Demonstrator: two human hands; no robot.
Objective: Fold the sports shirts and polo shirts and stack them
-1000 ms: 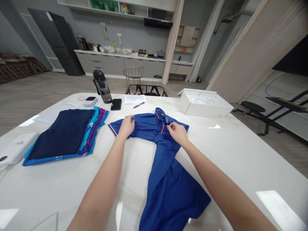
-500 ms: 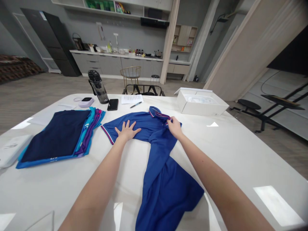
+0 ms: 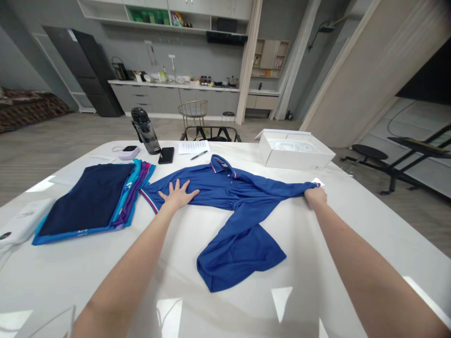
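Head view: a blue shirt [image 3: 214,188] half spread on a white table [image 3: 334,263], a hand on each sleeve side
The left hand [image 3: 177,195] lies flat with fingers spread on the shirt near its left sleeve, pressing on the cloth and gripping nothing, while the right hand [image 3: 316,198] is closed around the striped end of the other sleeve [image 3: 289,188], which stretches out to the right; the collar [image 3: 220,165] points away from the person, and the lower part of the shirt lies bunched and folded toward the near side; a pile of clothes [image 3: 88,197] is just beside the left sleeve, a bottle [image 3: 148,135], a phone [image 3: 166,155], a pen [image 3: 199,155] and a printed sheet [image 3: 193,146] lie or stand beyond, and an open white box [image 3: 296,158] sits at the far right
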